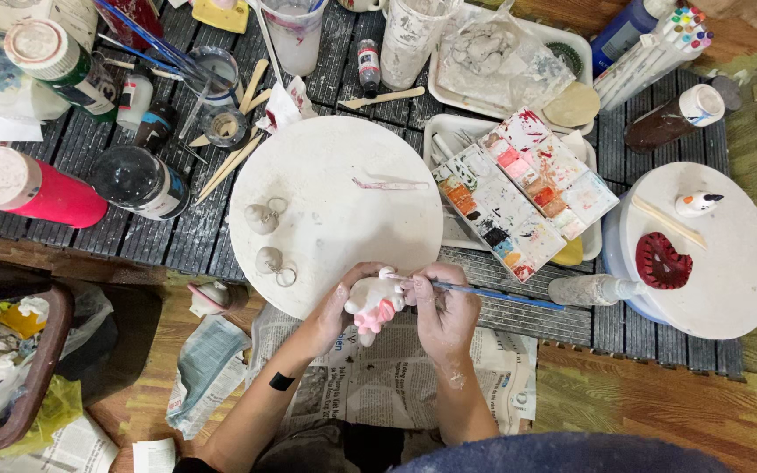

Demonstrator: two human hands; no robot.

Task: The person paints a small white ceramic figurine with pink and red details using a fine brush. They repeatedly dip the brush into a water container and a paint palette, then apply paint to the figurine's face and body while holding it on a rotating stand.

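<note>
My left hand (333, 308) grips a small white clay figurine (371, 306) with pink painted parts, held over the near edge of a round white board (335, 197). My right hand (445, 314) holds a thin blue-handled paintbrush (484, 292), its tip touching the top of the figurine. Two small unpainted clay pieces (265, 238) lie on the board's left side. A paint palette (523, 193) with many coloured wells sits to the right of the board.
Paint bottles and jars (81, 131), cups and wooden tools crowd the dark slatted table. A second round board (703, 254) at right carries a red heart piece and a small white figure. Newspaper (378, 377) lies under my arms. A bin of rubbish (2, 368) stands at left.
</note>
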